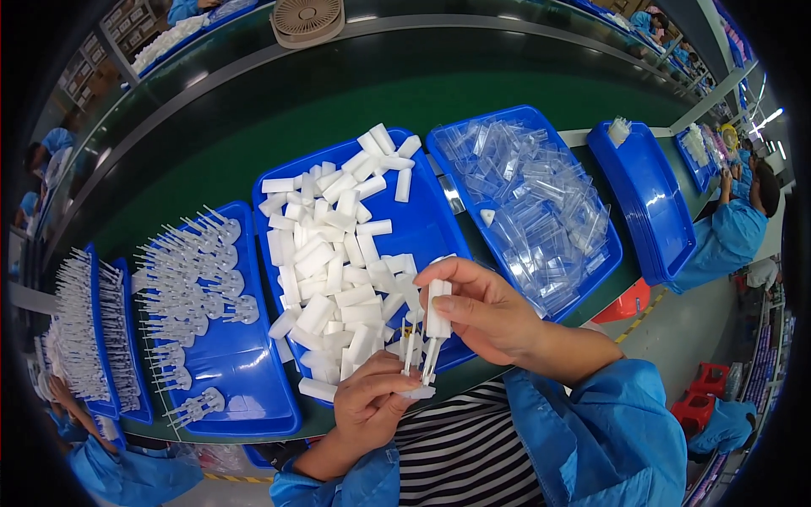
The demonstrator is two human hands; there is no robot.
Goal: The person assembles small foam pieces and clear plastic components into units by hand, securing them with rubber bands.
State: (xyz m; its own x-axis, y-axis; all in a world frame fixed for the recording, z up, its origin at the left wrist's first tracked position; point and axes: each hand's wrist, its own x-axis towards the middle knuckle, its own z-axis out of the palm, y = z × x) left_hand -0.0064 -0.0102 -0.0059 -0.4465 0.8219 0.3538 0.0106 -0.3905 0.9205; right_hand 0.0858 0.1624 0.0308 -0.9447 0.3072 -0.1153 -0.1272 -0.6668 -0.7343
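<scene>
My left hand (pixel 372 404) is closed around the round base of a pronged plastic piece (pixel 417 392), its thin prongs standing upward. Between the thumb and fingers of my right hand (pixel 498 314) is a white rectangular block (pixel 438 314), held upright at the top of the prongs. The block appears to meet some of the prongs; how far they go in is hidden. Just beyond my hands, many loose white blocks (pixel 351 253) lie piled in a blue tray (pixel 422 215).
Left of it, another blue tray (pixel 241 376) holds rows of similar pronged pieces (pixel 190 279). Clear plastic sleeves (pixel 541 203) fill a tray on the right, beside stacked blue trays (pixel 650 198). A round fan (pixel 306 19) sits at the far edge. Co-workers (pixel 735 232) sit on both sides.
</scene>
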